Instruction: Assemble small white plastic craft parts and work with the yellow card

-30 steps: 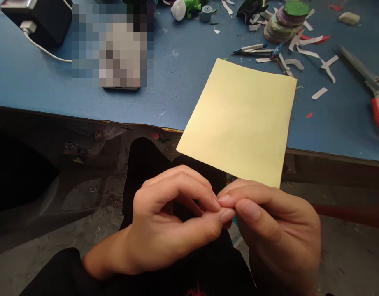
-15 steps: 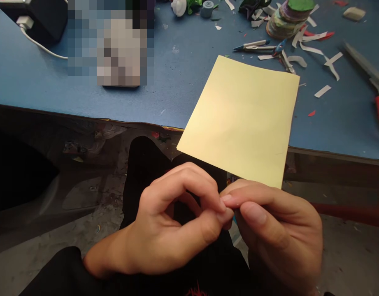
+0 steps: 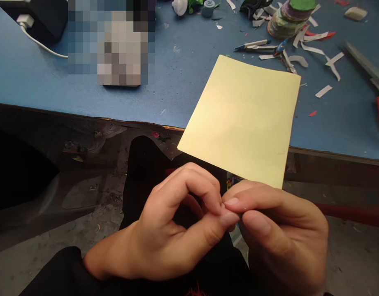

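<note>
Over my lap, my left hand point(image 3: 177, 224) is closed in a pinch, with thumb tip and index fingertip pressed together. Whatever lies between them is too small or too hidden to name. My right hand point(image 3: 284, 230) meets it at the fingertips. Its index finger touches the left pinch, its thumb is slightly apart, and the other fingers curl out of sight. Just beyond both hands, a sheet of yellow paper point(image 3: 245, 119) lies on the blue table point(image 3: 164, 94) and juts out past the front edge.
Scissors with red handles point(image 3: 371, 78) lie at the right. Near the paper's far edge are a compass-like tool point(image 3: 260, 47), white paper strips point(image 3: 323, 91), a painted jar point(image 3: 288, 18) and an eraser point(image 3: 356, 13). A black box point(image 3: 38, 18) with a white cable stands at the far left.
My left thumb has slid a little to the right, across the left index fingertip. My right hand has shifted slightly to the right. The yellow paper lies as before.
</note>
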`<state>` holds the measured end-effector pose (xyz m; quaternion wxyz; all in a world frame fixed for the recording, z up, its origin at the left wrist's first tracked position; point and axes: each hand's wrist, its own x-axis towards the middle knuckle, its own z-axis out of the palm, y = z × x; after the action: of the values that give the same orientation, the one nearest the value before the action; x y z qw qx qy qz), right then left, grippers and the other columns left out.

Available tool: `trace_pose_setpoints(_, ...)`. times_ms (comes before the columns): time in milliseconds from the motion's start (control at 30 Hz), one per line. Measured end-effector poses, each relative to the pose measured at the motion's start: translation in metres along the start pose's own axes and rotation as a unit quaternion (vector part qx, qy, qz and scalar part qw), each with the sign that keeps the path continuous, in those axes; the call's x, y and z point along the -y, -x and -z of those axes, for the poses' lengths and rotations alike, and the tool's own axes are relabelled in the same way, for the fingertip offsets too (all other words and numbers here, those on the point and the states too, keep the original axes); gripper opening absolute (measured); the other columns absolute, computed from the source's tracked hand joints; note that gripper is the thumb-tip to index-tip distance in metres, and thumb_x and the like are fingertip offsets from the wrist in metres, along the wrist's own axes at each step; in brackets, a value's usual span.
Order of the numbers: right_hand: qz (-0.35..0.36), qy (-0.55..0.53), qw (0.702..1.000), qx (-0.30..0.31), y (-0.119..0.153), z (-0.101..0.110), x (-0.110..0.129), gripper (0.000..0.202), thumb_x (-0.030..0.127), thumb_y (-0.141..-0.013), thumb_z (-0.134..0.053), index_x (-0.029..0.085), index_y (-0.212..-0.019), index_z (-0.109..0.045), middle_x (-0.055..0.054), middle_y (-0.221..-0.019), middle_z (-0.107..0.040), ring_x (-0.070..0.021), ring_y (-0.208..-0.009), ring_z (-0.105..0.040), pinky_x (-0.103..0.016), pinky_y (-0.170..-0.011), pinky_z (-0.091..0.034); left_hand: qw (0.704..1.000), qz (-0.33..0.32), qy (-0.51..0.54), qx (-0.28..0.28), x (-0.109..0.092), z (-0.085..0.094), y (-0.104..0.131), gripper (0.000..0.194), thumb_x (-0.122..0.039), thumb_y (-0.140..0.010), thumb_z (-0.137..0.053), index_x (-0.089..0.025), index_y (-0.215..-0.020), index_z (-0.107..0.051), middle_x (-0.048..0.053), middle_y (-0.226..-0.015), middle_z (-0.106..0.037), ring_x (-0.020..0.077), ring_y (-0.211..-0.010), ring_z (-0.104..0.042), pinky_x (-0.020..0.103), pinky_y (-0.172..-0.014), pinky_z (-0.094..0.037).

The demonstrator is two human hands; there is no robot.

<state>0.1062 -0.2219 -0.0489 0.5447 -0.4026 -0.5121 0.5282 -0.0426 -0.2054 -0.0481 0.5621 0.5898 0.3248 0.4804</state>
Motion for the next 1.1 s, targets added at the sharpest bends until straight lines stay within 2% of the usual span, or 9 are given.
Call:
trace_pose_setpoints(133, 0.000, -0.014, 1.000, -0.001, 0.000, 0.001, 0.000, 0.022, 0.008, -0.078, -0.063, 0.023, -0.092, -0.071, 0.003, -0.081, -0.070, -0.0079, -0.072, -0.063, -0.015, -0.066, -0.053, 0.998, -0.038, -0.032, -0.044, 0.000, -0.002, -0.002, 0.020, -0.002, -0.071, -0.070, -0.015, -0.081, -0.059, 0.001, -0.074, -0.057, 0.0094, -0.067, -0.055, 0.019, -0.055, -0.048)
trace_pose_setpoints(400, 0.001, -0.031, 0.999, 0.017, 0.000, 0.002, -0.001, 0.023, 0.007, -0.079, -0.061, 0.022, -0.094, -0.071, 0.003, -0.083, -0.070, -0.0072, -0.074, -0.063, -0.014, -0.068, -0.054, 0.996, -0.048, -0.047, -0.051, -0.001, -0.001, -0.002, 0.017, -0.004, -0.069, -0.073, -0.012, -0.077, -0.060, 0.001, -0.070, -0.057, 0.0093, -0.064, -0.054, 0.020, -0.052, -0.046)
trace_pose_setpoints(533, 0.005, -0.024, 1.000, 0.016, 0.000, 0.002, 0.000, 0.020, 0.010, -0.080, -0.062, 0.022, -0.094, -0.071, 0.003, -0.082, -0.070, -0.0077, -0.073, -0.063, -0.014, -0.067, -0.055, 0.999, -0.018, -0.012, -0.048, -0.001, -0.001, 0.000, 0.018, -0.004, -0.068, -0.073, -0.014, -0.075, -0.060, 0.000, -0.070, -0.056, 0.0095, -0.064, -0.053, 0.021, -0.054, -0.046)
trace_pose_setpoints(600, 0.007, -0.021, 1.000, 0.015, -0.001, 0.001, -0.001, 0.020, 0.012, -0.078, -0.065, 0.021, -0.094, -0.071, 0.002, -0.082, -0.070, -0.0080, -0.072, -0.063, -0.014, -0.067, -0.054, 0.996, 0.051, 0.057, -0.039, -0.001, -0.003, 0.000, 0.016, -0.005, -0.071, -0.070, -0.016, -0.075, -0.059, 0.000, -0.072, -0.056, 0.0092, -0.065, -0.053, 0.020, -0.055, -0.045)
trace_pose_setpoints(667, -0.003, -0.025, 1.000, 0.013, -0.002, -0.001, -0.001, 0.024, 0.012, -0.075, -0.067, 0.022, -0.096, -0.071, 0.001, -0.080, -0.069, -0.0087, -0.068, -0.063, -0.016, -0.063, -0.055, 0.974, 0.147, 0.173, -0.025, 0.000, -0.005, 0.000, 0.014, -0.009, -0.077, -0.066, -0.018, -0.077, -0.055, -0.002, -0.071, -0.053, 0.0076, -0.062, -0.051, 0.018, -0.053, -0.045)
trace_pose_setpoints(733, -0.007, -0.040, 0.999, 0.017, -0.002, -0.002, -0.002, 0.026, 0.012, -0.075, -0.067, 0.021, -0.099, -0.071, 0.001, -0.080, -0.068, -0.0086, -0.061, -0.062, -0.018, -0.057, -0.055, 0.927, 0.224, 0.300, -0.009, 0.001, -0.008, 0.000, 0.013, -0.015, -0.081, -0.063, -0.020, -0.080, -0.051, -0.003, -0.071, -0.049, 0.0056, -0.058, -0.049, 0.014, -0.048, -0.044)
trace_pose_setpoints(867, 0.004, -0.054, 0.998, 0.024, -0.002, -0.005, -0.003, 0.024, 0.015, -0.079, -0.065, 0.022, -0.101, -0.071, 0.000, -0.079, -0.068, -0.0066, -0.051, -0.061, -0.020, -0.059, -0.056, 0.854, 0.282, 0.437, 0.024, 0.000, -0.012, -0.002, 0.017, -0.020, -0.082, -0.063, -0.019, -0.085, -0.047, -0.003, -0.070, -0.049, 0.0040, -0.053, -0.053, 0.009, -0.043, -0.047)
trace_pose_setpoints(1000, -0.024, -0.040, 0.999, 0.027, 0.000, -0.005, -0.004, 0.027, 0.017, -0.080, -0.066, 0.027, -0.105, -0.069, 0.002, -0.072, -0.069, -0.0069, -0.054, -0.062, -0.017, -0.055, -0.052, 0.834, 0.328, 0.444, 0.012, -0.004, -0.011, -0.005, 0.018, -0.021, -0.080, -0.063, -0.017, -0.084, -0.046, -0.004, -0.066, -0.051, 0.0045, -0.052, -0.056, 0.011, -0.045, -0.050)
trace_pose_setpoints(1100, -0.030, -0.046, 0.998, 0.021, 0.001, -0.006, -0.005, 0.027, 0.015, -0.080, -0.066, 0.026, -0.104, -0.070, 0.002, -0.079, -0.068, -0.0054, -0.056, -0.063, -0.014, -0.052, -0.051, 0.832, 0.339, 0.439, -0.001, -0.005, -0.011, -0.007, 0.019, -0.021, -0.078, -0.064, -0.016, -0.084, -0.047, -0.004, -0.066, -0.051, 0.0046, -0.053, -0.056, 0.012, -0.046, -0.051)
